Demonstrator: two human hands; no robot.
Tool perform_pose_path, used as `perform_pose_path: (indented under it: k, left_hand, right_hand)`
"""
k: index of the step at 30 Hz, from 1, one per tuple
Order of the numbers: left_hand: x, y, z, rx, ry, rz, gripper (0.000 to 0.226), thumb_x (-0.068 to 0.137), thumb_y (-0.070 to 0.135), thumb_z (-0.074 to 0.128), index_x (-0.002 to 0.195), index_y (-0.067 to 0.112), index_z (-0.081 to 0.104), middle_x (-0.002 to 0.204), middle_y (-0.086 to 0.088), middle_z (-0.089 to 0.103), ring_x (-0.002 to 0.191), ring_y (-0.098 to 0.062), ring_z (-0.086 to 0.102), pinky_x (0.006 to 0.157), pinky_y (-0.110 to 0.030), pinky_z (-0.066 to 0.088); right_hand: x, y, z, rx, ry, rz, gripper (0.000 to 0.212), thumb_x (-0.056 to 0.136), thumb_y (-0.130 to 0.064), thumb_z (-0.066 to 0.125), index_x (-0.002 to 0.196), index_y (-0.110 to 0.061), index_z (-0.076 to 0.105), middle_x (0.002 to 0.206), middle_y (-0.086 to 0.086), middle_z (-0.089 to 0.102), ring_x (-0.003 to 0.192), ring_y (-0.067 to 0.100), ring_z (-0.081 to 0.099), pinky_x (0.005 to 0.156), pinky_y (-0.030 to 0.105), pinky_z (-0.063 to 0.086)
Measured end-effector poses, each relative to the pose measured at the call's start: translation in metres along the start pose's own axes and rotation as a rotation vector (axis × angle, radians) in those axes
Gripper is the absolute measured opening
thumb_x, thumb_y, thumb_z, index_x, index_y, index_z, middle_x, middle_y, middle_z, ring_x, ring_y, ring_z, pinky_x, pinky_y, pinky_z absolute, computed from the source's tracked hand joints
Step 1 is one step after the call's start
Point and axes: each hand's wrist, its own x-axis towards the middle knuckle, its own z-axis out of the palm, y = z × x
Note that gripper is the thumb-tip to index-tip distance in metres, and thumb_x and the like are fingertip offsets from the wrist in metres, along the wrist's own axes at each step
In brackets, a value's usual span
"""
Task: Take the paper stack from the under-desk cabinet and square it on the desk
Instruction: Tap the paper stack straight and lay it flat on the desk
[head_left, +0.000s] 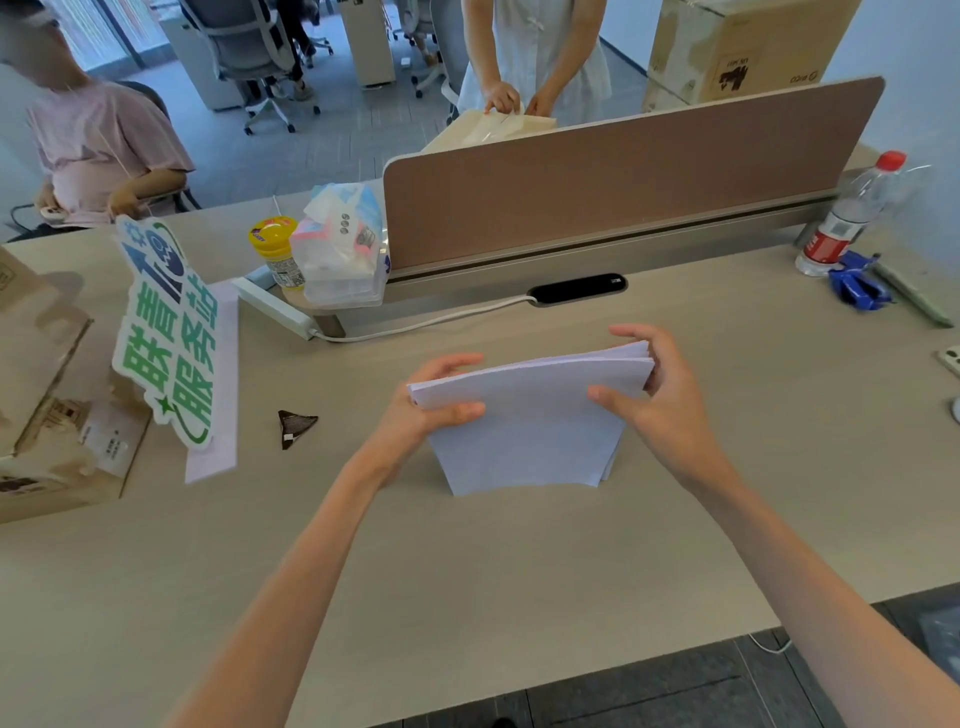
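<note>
A wide beige desk (519, 571) fills most of the view, with a long brown divider panel (623, 176) standing along its far edge. At the left edge sit stacked cardboard boxes (47, 415), and leaning by them is a green-and-white cut-out sign (166, 332) with large characters.

In the middle of the desk the paper stack (524, 421) stands upright on its lower edge, which touches the desktop, with its broad white face toward the camera; the sheets at the top right corner fan apart slightly (so the edges are not fully even). Both forearms reach in from the bottom of the frame, bare and nearly straight, converging on the stack. The left hand (431, 400) clasps the upper left corner, thumb laid across the near face and fingers curled behind the top edge. The right hand (660, 395) grips the upper right corner the same way, thumb pressed on the front sheet, fingers wrapped over the far side, wrist bent slightly inward.

Behind, near the divider's left end, a clear bag of tissue packs (343, 249) rests beside a yellow-lidded jar (275, 249), and a white power strip (275, 306) trails its cable toward a black cable slot (576, 288). At the far right stands a plastic water bottle (852, 213) with a red cap, touching a blue object (857, 286) whose kind I cannot tell. A small dark triangular wrapper (295, 427) lies left of the stack, well apart from it.
</note>
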Motion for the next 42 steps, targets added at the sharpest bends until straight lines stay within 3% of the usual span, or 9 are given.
perform_pose_path:
  k: [7,12,15,21,26,29,32,36,42]
  left_hand:
    - [0.011,-0.013,-0.008,-0.060,-0.152,-0.235,0.034,0.070,0.020,0.070,0.104,0.022,0.069,0.098,0.009,0.075,0.090,-0.004,0.070,0.083,-0.019,0.051]
    - [0.014,-0.018,-0.001,-0.073,-0.103,-0.256,0.037,0.070,0.024,0.071,0.107,0.022,0.068,0.109,0.004,0.073,0.096,-0.009,0.069,0.085,-0.021,0.051]
    - [0.012,-0.032,0.000,-0.091,-0.037,-0.270,0.040,0.069,0.025,0.073,0.108,0.022,0.067,0.114,0.002,0.072,0.102,-0.012,0.067,0.092,-0.024,0.050]
    - [0.006,-0.053,0.016,-0.065,0.029,-0.272,0.040,0.079,0.011,0.074,0.116,0.021,0.062,0.109,0.007,0.070,0.095,-0.006,0.066,0.071,-0.007,0.053]
    - [0.007,-0.048,0.011,-0.069,0.042,-0.252,0.036,0.081,0.010,0.072,0.114,0.021,0.063,0.107,0.009,0.072,0.091,-0.001,0.070,0.072,-0.012,0.054]
    - [0.006,-0.050,0.013,-0.082,0.042,-0.256,0.040,0.077,0.017,0.075,0.115,0.022,0.063,0.107,0.011,0.074,0.095,-0.004,0.071,0.073,-0.013,0.055]
    - [0.003,-0.052,0.012,-0.084,0.033,-0.259,0.047,0.072,0.019,0.075,0.117,0.022,0.063,0.110,0.009,0.074,0.098,-0.004,0.070,0.075,-0.015,0.055]
    - [-0.003,-0.057,0.013,-0.074,0.018,-0.290,0.050,0.069,0.019,0.076,0.117,0.021,0.063,0.113,0.006,0.073,0.101,-0.007,0.069,0.082,-0.019,0.052]
    - [-0.008,-0.064,0.013,-0.075,0.023,-0.318,0.054,0.068,0.019,0.077,0.120,0.021,0.062,0.120,0.003,0.071,0.107,-0.009,0.068,0.081,-0.017,0.051]
  right_hand:
    - [0.016,0.007,-0.011,0.036,-0.377,0.219,0.031,0.070,-0.013,0.079,0.098,-0.021,0.069,0.091,-0.009,0.072,0.080,0.004,0.065,0.066,0.010,0.048]
    - [0.020,0.016,0.008,0.097,-0.245,0.238,0.028,0.078,-0.010,0.074,0.098,-0.030,0.068,0.098,-0.005,0.074,0.088,0.007,0.069,0.078,0.022,0.056]
    - [0.020,0.027,0.007,0.151,-0.188,0.234,0.022,0.080,-0.009,0.072,0.092,-0.028,0.070,0.087,-0.011,0.075,0.079,0.000,0.070,0.068,0.013,0.055]
    - [0.008,0.046,0.009,0.133,-0.241,0.265,0.034,0.080,0.000,0.070,0.100,-0.027,0.063,0.091,-0.010,0.071,0.081,0.001,0.068,0.063,0.011,0.052]
    - [0.018,0.033,-0.008,0.162,-0.261,0.259,0.026,0.075,-0.005,0.075,0.097,-0.018,0.070,0.091,-0.009,0.077,0.083,0.005,0.070,0.075,0.025,0.053]
    - [0.020,0.019,-0.018,0.249,-0.241,0.207,0.036,0.077,-0.025,0.074,0.108,-0.010,0.068,0.106,0.001,0.074,0.093,0.012,0.068,0.083,0.023,0.054]
    - [0.021,0.003,-0.018,0.260,-0.170,0.144,0.041,0.078,-0.045,0.064,0.095,-0.008,0.068,0.087,-0.003,0.068,0.081,0.011,0.060,0.079,0.023,0.045]
    - [0.019,0.001,-0.008,0.251,-0.097,0.103,0.022,0.085,-0.029,0.064,0.082,-0.007,0.061,0.069,-0.009,0.059,0.063,0.004,0.053,0.057,0.010,0.041]
    - [0.019,0.004,-0.012,0.239,-0.187,0.121,0.027,0.079,-0.030,0.066,0.096,-0.009,0.063,0.086,-0.003,0.064,0.072,0.007,0.059,0.061,0.008,0.045]
